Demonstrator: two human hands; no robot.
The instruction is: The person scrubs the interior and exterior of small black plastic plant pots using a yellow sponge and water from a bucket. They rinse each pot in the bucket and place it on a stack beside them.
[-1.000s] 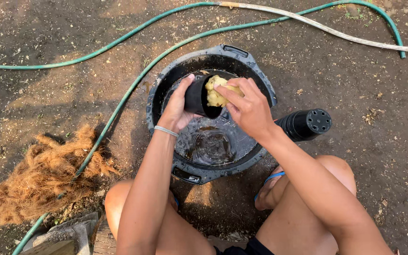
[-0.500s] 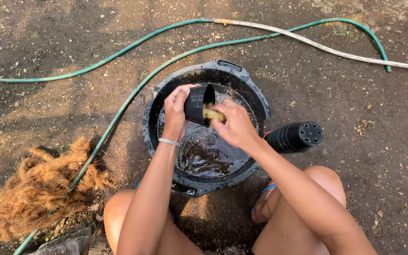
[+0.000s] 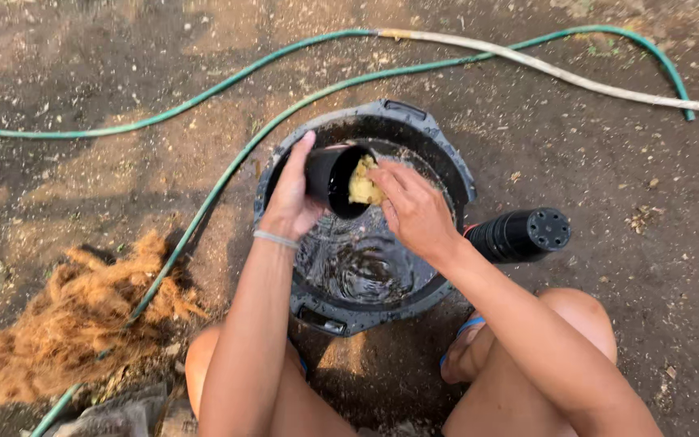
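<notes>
1. Near left, a heap of brown coconut fibre (image 3: pixel 66 320) lies on the dirt, a green garden hose (image 3: pixel 204 206) running past it
2. Your left hand (image 3: pixel 293 198) grips a small black plastic pot (image 3: pixel 335 180), tipped sideways over the round black tub of water (image 3: pixel 438 166)
3. Your right hand (image 3: pixel 414 210), fingers closed, presses a yellow sponge (image 3: pixel 362 184) into the pot's mouth
4. Right of the tub lies a stack of black pots (image 3: pixel 523 233)
</notes>
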